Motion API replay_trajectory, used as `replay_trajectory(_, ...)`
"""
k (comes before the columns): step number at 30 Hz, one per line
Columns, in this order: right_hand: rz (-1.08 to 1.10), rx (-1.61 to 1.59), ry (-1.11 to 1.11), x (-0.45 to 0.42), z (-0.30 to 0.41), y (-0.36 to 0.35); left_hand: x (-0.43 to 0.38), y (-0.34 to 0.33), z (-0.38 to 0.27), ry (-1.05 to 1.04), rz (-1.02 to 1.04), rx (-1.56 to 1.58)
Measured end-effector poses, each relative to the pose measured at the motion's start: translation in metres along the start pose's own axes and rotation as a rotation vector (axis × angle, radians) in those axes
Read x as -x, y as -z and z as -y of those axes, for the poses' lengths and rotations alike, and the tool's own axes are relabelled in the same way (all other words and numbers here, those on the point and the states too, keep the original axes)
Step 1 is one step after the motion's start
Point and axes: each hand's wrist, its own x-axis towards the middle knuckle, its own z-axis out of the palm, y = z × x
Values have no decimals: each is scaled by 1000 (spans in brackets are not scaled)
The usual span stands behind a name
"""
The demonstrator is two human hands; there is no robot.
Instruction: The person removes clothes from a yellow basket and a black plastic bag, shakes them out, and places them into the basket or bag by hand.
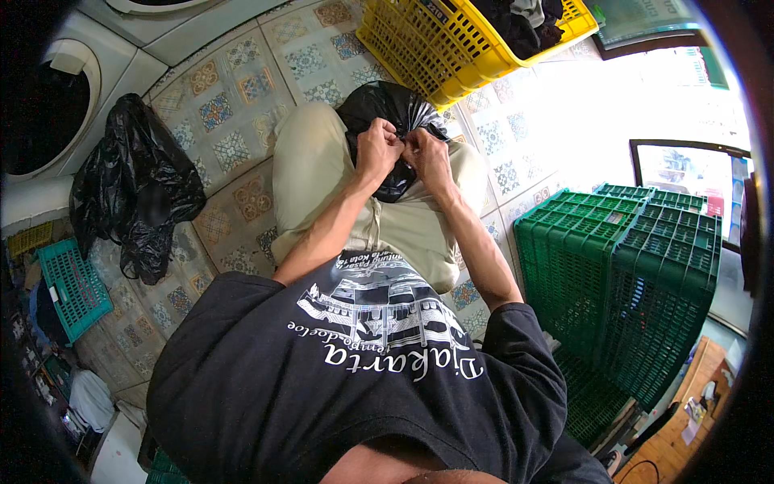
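Note:
A full black plastic bag (378,104) rests on the floor between my bent legs, its top gathered under my fingers. My left hand (379,151) pinches the gathered neck of the bag from one side. Close against it, my right hand (428,155) grips the same bunched plastic from the other side. The fingertips of both hands nearly meet there, and they partly hide the neck, so whether it is knotted cannot be seen.
A yellow plastic crate (447,48) holding dark clothes stands just beyond the bag. Another black plastic bag (142,181) slumps by a front-loading washing machine (112,78) at left. Green plastic crates (568,266) are stacked at right. A teal basket (78,290) lies at far left on the patterned tile floor (236,199).

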Motion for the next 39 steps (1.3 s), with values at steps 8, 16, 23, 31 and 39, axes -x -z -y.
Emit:
replay_trajectory(8, -87, -247, -355, 7, -3, 4, 9, -10, 10, -6, 9, 401)
replay_trajectory(16, -52, -248, -201, 7, 7, 4, 11, -14, 27, 200, -20, 655)
replay_trajectory(23, 24, -310, -166, 9, -1, 7, 15, 4, -1, -174, -31, 142)
replay_trajectory(31, 68, -333, -120, 12, -3, 12, 10, 2, 6, -115, 61, 103)
replay_trajectory(39, -16, -196, -36, 8, -4, 14, 4, 10, 2, -162, 129, 138)
